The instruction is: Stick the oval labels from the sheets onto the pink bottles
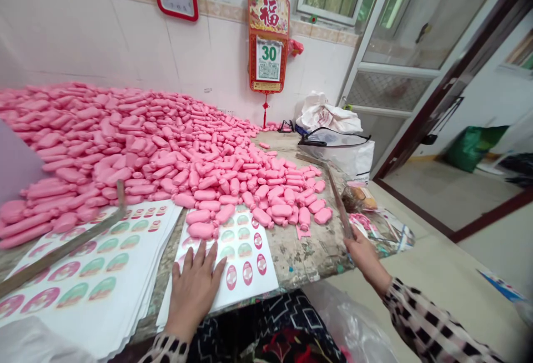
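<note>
My left hand [195,282] lies flat with its fingers spread on a white sheet of stickers [254,282] printed with pink ovals and green shapes. Its fingertips are close to several small pink plastic bottles [202,230] at the front of a large heap. At the table's right edge, my right hand [361,247] is closed around the near end of a wooden stick [338,199]. The stick's far end meets another wooden piece at an angle, beside the front bottles. A small pink piece [303,232] lies between the hands.
The bottle heap [125,130] spreads to the wall. Left of me, a wooden stick [62,246] rests across a stack of sticker sheets [116,296]. A white zip bag [350,152] and small clutter stand on the right. A plastic bag [345,318] hangs by my lap.
</note>
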Demonstrator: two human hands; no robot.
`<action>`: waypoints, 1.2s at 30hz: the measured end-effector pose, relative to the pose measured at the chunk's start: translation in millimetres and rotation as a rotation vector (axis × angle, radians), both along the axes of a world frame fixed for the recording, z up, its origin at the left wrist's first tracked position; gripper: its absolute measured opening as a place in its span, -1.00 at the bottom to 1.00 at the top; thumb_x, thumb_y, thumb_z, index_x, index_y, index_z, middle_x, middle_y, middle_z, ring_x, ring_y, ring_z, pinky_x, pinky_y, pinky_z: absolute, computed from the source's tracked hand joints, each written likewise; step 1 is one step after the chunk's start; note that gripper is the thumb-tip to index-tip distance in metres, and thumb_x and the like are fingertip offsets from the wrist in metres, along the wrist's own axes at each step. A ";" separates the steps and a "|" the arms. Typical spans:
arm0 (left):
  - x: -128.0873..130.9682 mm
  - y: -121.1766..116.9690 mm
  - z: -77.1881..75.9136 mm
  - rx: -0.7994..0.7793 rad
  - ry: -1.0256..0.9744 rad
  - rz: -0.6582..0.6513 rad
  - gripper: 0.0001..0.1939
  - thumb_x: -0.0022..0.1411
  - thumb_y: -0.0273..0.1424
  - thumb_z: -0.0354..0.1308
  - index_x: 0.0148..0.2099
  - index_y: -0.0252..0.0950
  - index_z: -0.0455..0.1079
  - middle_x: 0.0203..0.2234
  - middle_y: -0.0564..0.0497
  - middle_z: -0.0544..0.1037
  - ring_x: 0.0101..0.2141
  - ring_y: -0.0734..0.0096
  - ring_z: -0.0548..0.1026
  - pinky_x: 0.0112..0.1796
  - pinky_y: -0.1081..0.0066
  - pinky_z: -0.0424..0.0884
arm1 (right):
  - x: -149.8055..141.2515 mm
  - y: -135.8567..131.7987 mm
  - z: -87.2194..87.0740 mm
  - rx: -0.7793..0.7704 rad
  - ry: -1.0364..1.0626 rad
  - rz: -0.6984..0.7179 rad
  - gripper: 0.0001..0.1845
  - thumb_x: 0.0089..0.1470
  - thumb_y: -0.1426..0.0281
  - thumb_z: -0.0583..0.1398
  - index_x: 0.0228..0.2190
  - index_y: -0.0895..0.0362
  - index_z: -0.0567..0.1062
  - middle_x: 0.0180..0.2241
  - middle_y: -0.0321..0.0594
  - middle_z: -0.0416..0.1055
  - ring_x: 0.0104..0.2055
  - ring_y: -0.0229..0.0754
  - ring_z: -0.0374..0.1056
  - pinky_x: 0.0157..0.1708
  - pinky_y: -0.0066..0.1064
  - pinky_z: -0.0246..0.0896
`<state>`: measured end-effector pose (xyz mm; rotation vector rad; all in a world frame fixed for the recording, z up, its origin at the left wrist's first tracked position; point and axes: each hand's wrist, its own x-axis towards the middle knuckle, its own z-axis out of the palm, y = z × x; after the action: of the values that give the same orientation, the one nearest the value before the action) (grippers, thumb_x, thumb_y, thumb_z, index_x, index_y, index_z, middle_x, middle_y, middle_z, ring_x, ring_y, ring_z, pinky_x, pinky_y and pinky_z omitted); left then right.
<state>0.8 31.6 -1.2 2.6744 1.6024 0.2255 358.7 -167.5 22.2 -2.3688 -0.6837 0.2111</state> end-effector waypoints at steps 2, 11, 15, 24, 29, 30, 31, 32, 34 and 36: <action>0.7 0.0 1.1 -0.005 0.008 0.004 -0.42 0.23 -0.08 -0.27 0.25 -0.12 0.04 0.23 -0.02 0.04 0.18 -0.03 0.00 0.07 -0.06 -0.15 | -8.0 -7.2 -6.6 -0.014 0.033 0.015 -0.34 -0.13 0.40 0.00 0.09 0.11 0.21 -0.15 -0.15 0.43 -0.20 -0.10 0.36 -0.24 -0.37 0.18; -0.3 -0.3 1.2 -0.006 0.017 -0.016 -0.40 0.24 -0.07 -0.33 0.24 -0.15 0.05 0.23 -0.05 0.05 0.18 -0.04 0.00 0.06 -0.07 -0.11 | -59.5 -57.0 -39.0 0.035 0.097 0.152 -0.33 -0.04 0.31 0.01 0.16 0.07 0.12 0.10 -0.20 0.21 0.13 -0.11 0.14 0.03 -0.33 0.09; 0.0 -0.3 1.0 0.007 0.021 -0.021 -0.40 0.24 -0.07 -0.35 0.25 -0.14 0.03 0.22 -0.06 0.06 0.17 -0.04 0.00 0.06 -0.06 -0.10 | -69.2 -71.2 -31.9 0.057 0.099 0.115 -0.32 -0.02 0.27 0.00 0.17 0.06 0.10 0.02 -0.21 0.32 0.02 -0.07 0.25 -0.07 -0.29 0.20; 1.2 -2.3 2.8 0.006 0.031 -0.029 -0.40 0.25 -0.07 -0.34 0.25 -0.16 0.03 0.22 -0.08 0.06 0.17 -0.06 0.00 0.06 -0.07 -0.11 | -10.6 -16.7 13.7 -0.383 -0.171 0.135 -0.41 0.08 0.28 -0.05 0.15 0.15 0.10 -0.16 -0.04 0.42 -0.16 -0.01 0.35 -0.19 -0.26 0.16; 2.5 -5.4 6.2 -0.006 0.037 -0.022 -0.39 0.24 -0.05 -0.31 0.26 -0.16 0.02 0.23 -0.07 0.04 0.18 -0.05 -0.02 0.08 -0.05 -0.14 | -9.8 1.4 32.9 -0.676 -0.482 0.146 -0.55 0.13 0.24 -0.08 -0.05 0.20 0.33 -0.21 0.10 0.36 -0.26 0.07 0.35 -0.33 -0.19 0.16; 3.0 -6.1 7.2 -0.011 0.041 -0.021 -0.39 0.24 -0.04 -0.31 0.25 -0.15 0.03 0.23 -0.07 0.04 0.18 -0.05 -0.03 0.08 -0.05 -0.15 | -14.6 5.5 36.2 -0.663 -0.537 0.134 -0.56 0.14 0.24 -0.08 -0.06 0.20 0.34 -0.18 0.11 0.33 -0.26 0.05 0.34 -0.34 -0.21 0.15; 3.5 -6.6 8.1 -0.018 0.045 -0.025 -0.39 0.24 -0.04 -0.31 0.26 -0.15 0.02 0.23 -0.06 0.03 0.19 -0.05 -0.04 0.08 -0.05 -0.15 | -20.6 10.7 39.1 -0.629 -0.578 0.140 -0.57 0.14 0.24 -0.08 -0.06 0.18 0.34 -0.16 0.09 0.31 -0.25 0.03 0.34 -0.34 -0.24 0.15; 3.9 -7.0 8.9 -0.025 0.048 -0.023 -0.39 0.24 -0.03 -0.31 0.26 -0.15 0.02 0.23 -0.07 0.03 0.19 -0.05 -0.04 0.08 -0.05 -0.16 | -27.5 17.3 41.3 -0.582 -0.600 0.171 -0.58 0.15 0.25 -0.08 -0.05 0.15 0.33 -0.14 0.06 0.30 -0.24 0.00 0.33 -0.34 -0.27 0.14; 4.7 -7.1 10.1 -0.041 0.058 -0.021 -0.38 0.23 -0.03 -0.30 0.26 -0.15 0.00 0.24 -0.08 0.02 0.19 -0.06 -0.05 0.08 -0.05 -0.16 | -42.3 34.0 42.8 -0.494 -0.582 0.278 -0.59 0.15 0.24 -0.07 -0.03 0.08 0.32 -0.13 -0.03 0.30 -0.21 -0.06 0.31 -0.32 -0.33 0.13; 5.3 -6.9 11.2 -0.062 0.073 -0.016 -0.37 0.23 -0.03 -0.30 0.27 -0.16 -0.01 0.24 -0.09 0.01 0.20 -0.06 -0.06 0.08 -0.06 -0.17 | -55.1 53.1 39.8 -0.462 -0.517 0.358 -0.58 0.15 0.20 -0.07 -0.04 0.07 0.33 -0.15 -0.05 0.31 -0.20 -0.08 0.31 -0.30 -0.34 0.11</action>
<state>6.1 24.7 10.0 2.6772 1.5793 0.0766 303.6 -114.4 62.1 -2.7473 -1.4384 -0.1165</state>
